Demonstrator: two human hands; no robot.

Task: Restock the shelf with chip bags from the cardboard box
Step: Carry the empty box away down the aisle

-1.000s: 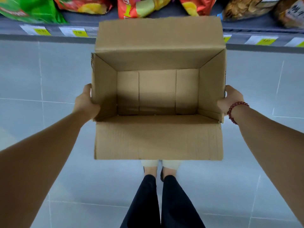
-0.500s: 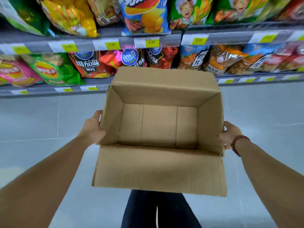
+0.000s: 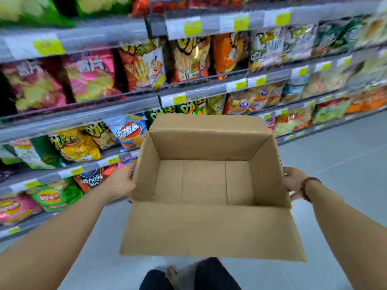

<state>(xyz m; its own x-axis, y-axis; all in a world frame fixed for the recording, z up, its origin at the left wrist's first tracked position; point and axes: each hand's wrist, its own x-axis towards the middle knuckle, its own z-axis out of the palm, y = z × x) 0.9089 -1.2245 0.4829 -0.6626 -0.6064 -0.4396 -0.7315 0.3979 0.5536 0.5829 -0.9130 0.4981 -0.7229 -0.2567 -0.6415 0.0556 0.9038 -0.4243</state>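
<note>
Both hands grip the empty cardboard box point(image 3: 204, 183) between them: left hand point(image 3: 122, 182) on one side wall, right hand point(image 3: 293, 183) opposite. Beyond the hands, blurred, probably full shelves point(image 3: 88, 114) of chip bags point(image 3: 90, 77).

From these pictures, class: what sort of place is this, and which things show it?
Most likely a shop's snack aisle: tiered shelves packed with chip bags, yellow price tags on the edges, and an empty box held by both hands.
</note>
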